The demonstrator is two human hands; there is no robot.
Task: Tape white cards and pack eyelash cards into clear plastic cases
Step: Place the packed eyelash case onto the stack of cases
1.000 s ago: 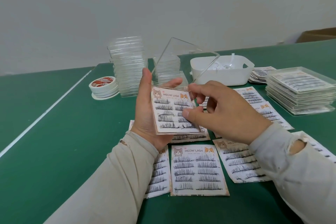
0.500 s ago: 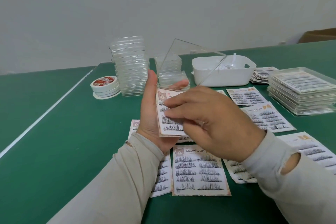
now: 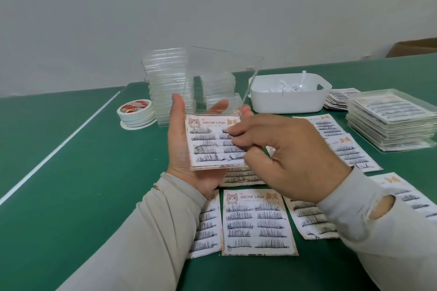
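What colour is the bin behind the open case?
White bin, seen in the head view.

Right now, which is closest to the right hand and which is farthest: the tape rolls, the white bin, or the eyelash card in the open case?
From the right hand:
1. Eyelash card in the open case, right under its fingertips.
2. White bin, behind the hand, toward the wall.
3. Tape rolls, far over on the left.

The right hand [image 3: 279, 156] covers the right side of the lash card [image 3: 208, 142] in the open case [image 3: 212, 166]. Cards [image 3: 238, 178] beneath are mostly hidden. The brown box [image 3: 412, 49] is cut off at the frame edge. The paper scraps [image 3: 289, 87] in the white bin [image 3: 287, 101] are indistinct.
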